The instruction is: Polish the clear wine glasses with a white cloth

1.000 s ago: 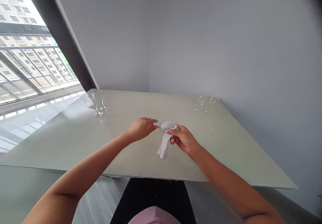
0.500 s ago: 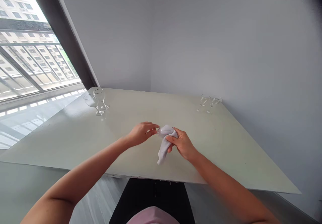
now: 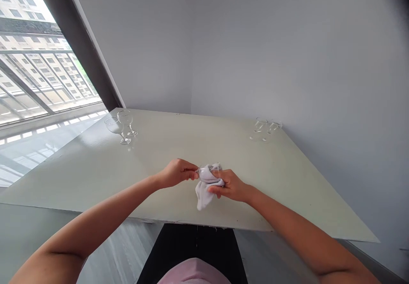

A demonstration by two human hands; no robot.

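A clear glass (image 3: 218,167) lies sideways in the air between my hands, above the near middle of the table, its rim toward the right. My left hand (image 3: 180,172) pinches the glass at its stem end. In my right hand (image 3: 232,185) is a white cloth (image 3: 203,192), pressed to the bowl of the glass, with some fingers inside the rim. One end of the cloth hangs down below the glass.
The pale table (image 3: 179,137) fills the middle of the view. Two stemmed glasses (image 3: 125,139) stand at its far left. More glassware (image 3: 261,126) stands at the far right, near the grey wall (image 3: 287,62). A window (image 3: 41,62) is on the left.
My left fingers have closed on the stem end of the glass. My right fingers have shifted into the bowl with part of the cloth, and the cloth hangs differently. The view has tilted slightly.
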